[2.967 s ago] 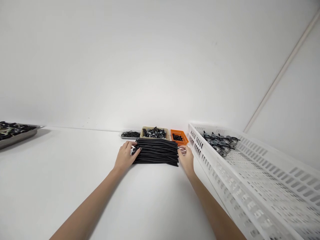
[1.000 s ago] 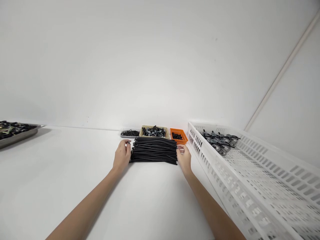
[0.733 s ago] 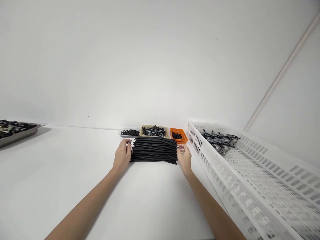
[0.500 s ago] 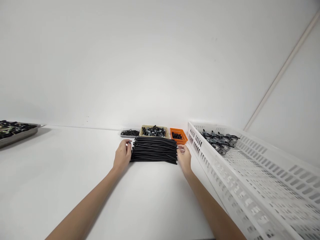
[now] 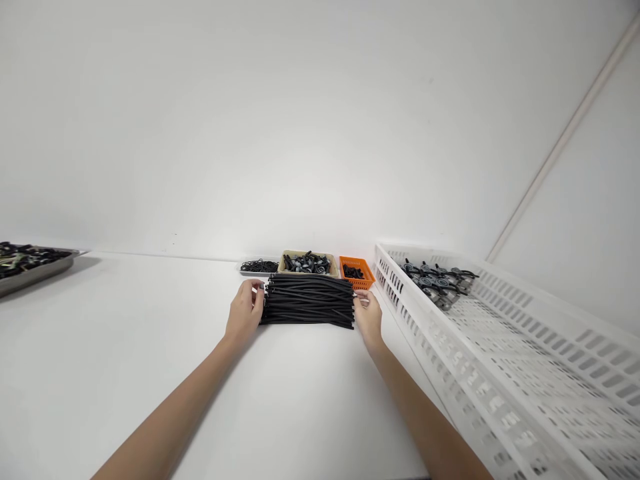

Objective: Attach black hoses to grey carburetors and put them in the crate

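Note:
A bundle of long black tubes (image 5: 309, 301) lies crosswise on the white table (image 5: 300, 387). At its left end is my left hand (image 5: 245, 309), with curled fingers against the tube ends. My right hand (image 5: 368, 316) is at the other end, its thumb and fingers closed near the upper tube tips. Whatever small part either hand may pinch there is too small to make out.
Behind the bundle stand a shallow tray of thin black loops (image 5: 259, 267), a cream basket of dark parts (image 5: 332, 265) and an orange basket (image 5: 364, 284). A large white perforated crate (image 5: 425, 320) fills the right. A metal tray (image 5: 35, 272) is far left.

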Motion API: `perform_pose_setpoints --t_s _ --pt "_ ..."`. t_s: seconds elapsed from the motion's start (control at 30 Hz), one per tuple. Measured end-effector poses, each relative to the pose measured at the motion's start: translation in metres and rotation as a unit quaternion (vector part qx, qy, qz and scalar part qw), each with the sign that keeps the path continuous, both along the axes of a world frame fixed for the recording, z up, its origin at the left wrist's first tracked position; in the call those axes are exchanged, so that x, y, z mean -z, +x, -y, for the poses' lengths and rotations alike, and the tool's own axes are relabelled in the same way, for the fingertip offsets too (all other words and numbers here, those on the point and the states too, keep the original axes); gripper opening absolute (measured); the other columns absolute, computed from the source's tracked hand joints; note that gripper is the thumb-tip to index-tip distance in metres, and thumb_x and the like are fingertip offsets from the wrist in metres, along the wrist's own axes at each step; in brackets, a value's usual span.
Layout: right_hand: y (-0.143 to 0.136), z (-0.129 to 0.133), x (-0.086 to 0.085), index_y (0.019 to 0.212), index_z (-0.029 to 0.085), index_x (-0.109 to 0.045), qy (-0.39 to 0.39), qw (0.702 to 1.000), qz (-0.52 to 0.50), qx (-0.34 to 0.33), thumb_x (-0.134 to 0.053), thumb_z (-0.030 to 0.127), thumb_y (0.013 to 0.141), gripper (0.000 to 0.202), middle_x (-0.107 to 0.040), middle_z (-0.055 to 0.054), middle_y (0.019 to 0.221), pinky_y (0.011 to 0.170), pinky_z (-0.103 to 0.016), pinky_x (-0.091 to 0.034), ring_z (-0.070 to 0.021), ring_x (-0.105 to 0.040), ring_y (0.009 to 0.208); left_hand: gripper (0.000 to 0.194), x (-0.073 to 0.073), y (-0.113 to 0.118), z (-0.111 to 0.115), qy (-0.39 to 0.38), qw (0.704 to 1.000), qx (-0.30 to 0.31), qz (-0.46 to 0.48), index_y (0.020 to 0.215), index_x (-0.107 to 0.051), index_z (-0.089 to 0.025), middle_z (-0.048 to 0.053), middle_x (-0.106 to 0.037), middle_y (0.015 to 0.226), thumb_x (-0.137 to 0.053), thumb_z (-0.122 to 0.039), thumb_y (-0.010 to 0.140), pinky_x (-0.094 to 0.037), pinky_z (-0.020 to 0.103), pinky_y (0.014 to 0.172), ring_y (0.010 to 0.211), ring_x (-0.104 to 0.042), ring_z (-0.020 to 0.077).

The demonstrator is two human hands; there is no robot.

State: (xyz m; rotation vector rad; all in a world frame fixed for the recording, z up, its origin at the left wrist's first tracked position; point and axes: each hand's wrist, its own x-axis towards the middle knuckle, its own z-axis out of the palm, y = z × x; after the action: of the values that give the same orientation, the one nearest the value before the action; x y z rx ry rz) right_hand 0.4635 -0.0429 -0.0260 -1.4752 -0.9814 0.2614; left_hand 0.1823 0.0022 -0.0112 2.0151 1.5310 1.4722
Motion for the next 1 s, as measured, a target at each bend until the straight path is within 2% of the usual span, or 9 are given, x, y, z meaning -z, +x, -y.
perform_pose_setpoints --t_s 0.37,0.5,0.63,0.73,0.83,1.0 --pt "-0.001 0.001 -0.002 0.088 0.018 -0.06 -0.009 1.0 0.009 -0.004 -0.046 0.023 0.071 0.023 -0.065 -0.008 0.09 0.075 -0.033 -0.049 -0.0204 -0.062 0.078 0.017 0.006 0.001 -0.005 0.013 1.0 0.014 -0.015 0.099 -0.049 -0.023 0.0 -0.057 0.088 -0.044 -0.028 0.084 -0.044 0.028 0.062 0.06 -0.054 0.0133" --pt "0.0 0.001 -0.004 0.092 0.018 -0.06 -0.024 0.999 0.023 -0.017 -0.049 0.022 0.068 0.026 -0.061 -0.009 0.097 0.077 -0.035 -0.049 -0.0221 -0.06 0.084 0.017 0.007 0.003 -0.005 0.016 0.999 0.019 -0.026 0.098 -0.049 -0.023 0.0 -0.056 0.089 -0.045 -0.029 0.083 -0.045 0.028 0.062 0.06 -0.053 0.0126" --pt "0.0 0.003 -0.009 0.097 0.022 -0.061 -0.047 0.992 0.111 -0.047 -0.056 0.02 0.063 0.035 -0.053 -0.008 0.106 0.089 -0.041 -0.045 -0.0254 -0.054 0.099 0.017 0.007 0.003 -0.005 0.019 0.999 0.019 -0.033 0.099 -0.048 -0.024 0.0 -0.056 0.09 -0.045 -0.03 0.084 -0.046 0.028 0.063 0.061 -0.054 0.0129" --pt "0.0 0.006 -0.011 0.105 0.028 -0.059 -0.075 0.971 0.209 -0.085 -0.061 0.02 0.061 0.045 -0.047 -0.005 0.111 0.096 -0.048 -0.038 -0.0278 -0.047 0.11 0.017 0.007 0.002 -0.006 0.019 0.999 0.014 -0.037 0.099 -0.049 -0.024 0.0 -0.056 0.09 -0.045 -0.03 0.084 -0.045 0.028 0.062 0.06 -0.054 0.013" --pt "0.001 0.008 -0.01 0.112 0.031 -0.054 -0.095 0.951 0.272 -0.113 -0.063 0.019 0.061 0.053 -0.043 -0.005 0.116 0.095 -0.051 -0.037 -0.0289 -0.042 0.114 0.017 0.006 0.003 -0.005 0.015 0.999 0.004 -0.051 0.099 -0.049 -0.025 -0.001 -0.057 0.09 -0.045 -0.031 0.084 -0.044 0.028 0.061 0.06 -0.053 0.0131" --pt "0.006 0.007 -0.009 0.112 0.031 -0.052 -0.085 0.944 0.301 -0.103 -0.062 0.019 0.065 0.05 -0.043 -0.005 0.115 0.094 -0.049 -0.04 -0.0269 -0.045 0.112 0.017 0.005 0.004 -0.003 0.002 0.996 -0.008 -0.087 0.099 -0.048 -0.026 -0.002 -0.058 0.094 -0.044 -0.034 0.085 -0.042 0.027 0.058 0.06 -0.054 0.0129"
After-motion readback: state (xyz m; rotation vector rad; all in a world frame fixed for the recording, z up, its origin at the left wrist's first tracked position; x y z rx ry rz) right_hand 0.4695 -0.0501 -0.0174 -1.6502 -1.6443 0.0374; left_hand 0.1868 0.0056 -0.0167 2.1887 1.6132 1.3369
